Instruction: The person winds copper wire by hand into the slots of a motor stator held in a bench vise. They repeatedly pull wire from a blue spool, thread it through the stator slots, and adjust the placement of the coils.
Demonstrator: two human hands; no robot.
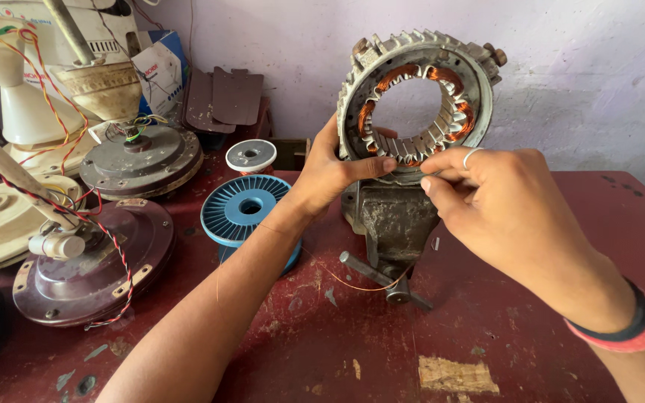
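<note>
Stator ring stands upright, clamped in bench vise. My left hand braces its lower rim, fingers wrapped on. My right hand pinches thin copper wire at the slots. Best, I judge: keep tension even, seat each turn deep, avoid kinks.

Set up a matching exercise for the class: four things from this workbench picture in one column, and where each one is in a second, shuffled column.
Things:
1. Ring-shaped metal stator with copper windings
2. Blue plastic wire spool
3. Grey metal bench vise
4. Dark maroon round fan motor housing

Places:
A. Lying at the table's left edge
B. Standing upright, gripped by the left hand
C. Under the stator, holding it
D. Beside the left forearm

Pairs: 1-B, 2-D, 3-C, 4-A
</note>
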